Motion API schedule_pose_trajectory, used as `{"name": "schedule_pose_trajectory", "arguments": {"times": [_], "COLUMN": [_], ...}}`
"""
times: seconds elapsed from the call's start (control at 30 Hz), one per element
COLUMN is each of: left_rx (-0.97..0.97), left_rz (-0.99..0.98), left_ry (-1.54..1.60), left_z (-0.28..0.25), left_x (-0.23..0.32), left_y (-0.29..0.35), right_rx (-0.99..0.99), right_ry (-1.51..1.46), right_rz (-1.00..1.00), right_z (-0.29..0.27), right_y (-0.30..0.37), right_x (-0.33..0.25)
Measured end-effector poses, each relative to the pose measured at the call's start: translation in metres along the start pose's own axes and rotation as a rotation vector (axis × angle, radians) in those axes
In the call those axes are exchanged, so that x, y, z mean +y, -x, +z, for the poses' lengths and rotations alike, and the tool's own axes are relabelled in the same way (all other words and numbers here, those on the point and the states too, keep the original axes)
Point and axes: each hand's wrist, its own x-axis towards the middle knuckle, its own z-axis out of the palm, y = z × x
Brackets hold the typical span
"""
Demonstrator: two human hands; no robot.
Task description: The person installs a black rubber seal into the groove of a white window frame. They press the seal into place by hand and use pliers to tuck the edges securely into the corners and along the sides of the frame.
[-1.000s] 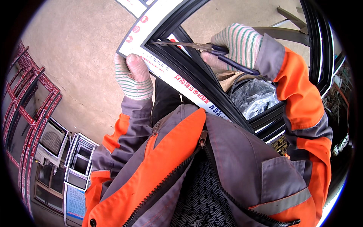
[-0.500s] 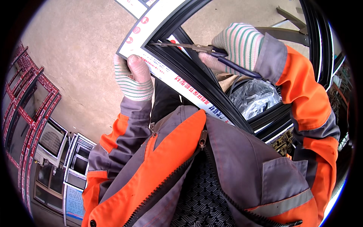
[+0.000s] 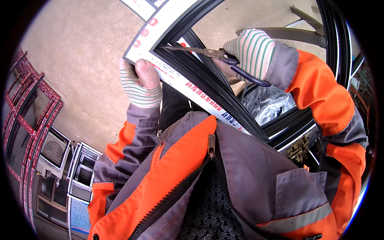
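Note:
A window frame (image 3: 145, 37) lies in front of me, its outer face covered in white printed film and its inner edges lined with black strip. My left hand (image 3: 141, 85), in a striped knit glove, grips the near left corner, thumb on top. Scissors (image 3: 208, 52) with dark blue handles are in my gloved right hand (image 3: 253, 55), over the frame opening. Their blades point left, and the tip meets the black strip (image 3: 176, 43) at the inner corner. Whether the tip is inside the strip's groove I cannot tell.
Clear crumpled plastic (image 3: 267, 105) shows through the frame opening. Red-wrapped frames (image 3: 31, 110) stand at the far left, near a boxed fan unit (image 3: 55, 149) and stacked white frames (image 3: 82, 176). Grey curved bars (image 3: 292, 35) lie beyond; brass-coloured parts (image 3: 297, 149) sit at right.
My right hand has come slightly down, and the scissors' handles have dropped with it while the tip stays at the corner. My right elbow has swung outward. The left hand keeps its hold.

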Motion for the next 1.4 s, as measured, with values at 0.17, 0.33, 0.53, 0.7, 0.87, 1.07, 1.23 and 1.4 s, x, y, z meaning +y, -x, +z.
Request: {"name": "schedule_pose_trajectory", "arguments": {"times": [0.17,0.33,0.53,0.7,0.87,1.07,1.23,1.4], "left_rx": [0.007,-0.028,-0.033,-0.036,-0.069,-0.075,-0.102,-0.169], "left_rz": [-0.005,-0.016,-0.015,-0.011,-0.033,-0.042,-0.061,-0.067], "left_ry": [-0.01,-0.037,-0.063,-0.057,-0.067,-0.081,-0.099,-0.171], "left_z": [-0.005,-0.006,-0.007,-0.008,-0.006,-0.011,-0.015,-0.019], "left_x": [0.0,0.0,0.001,0.002,0.01,0.008,0.006,0.017], "left_y": [0.0,-0.002,-0.005,-0.006,-0.008,-0.006,-0.01,-0.012], "right_rx": [0.065,0.093,-0.056,0.062,0.141,0.012,-0.087,0.211], "right_ry": [0.111,0.199,-0.099,0.158,0.242,-0.116,-0.332,-0.011], "right_rz": [-0.038,-0.005,0.104,-0.053,0.027,0.069,-0.024,0.007], "right_z": [0.0,0.0,-0.002,-0.005,-0.002,0.008,0.01,0.011], "right_y": [0.005,0.013,0.015,0.021,0.016,0.015,0.011,0.017], "right_x": [0.004,-0.001,0.001,-0.004,-0.001,-0.005,-0.004,-0.013]}}
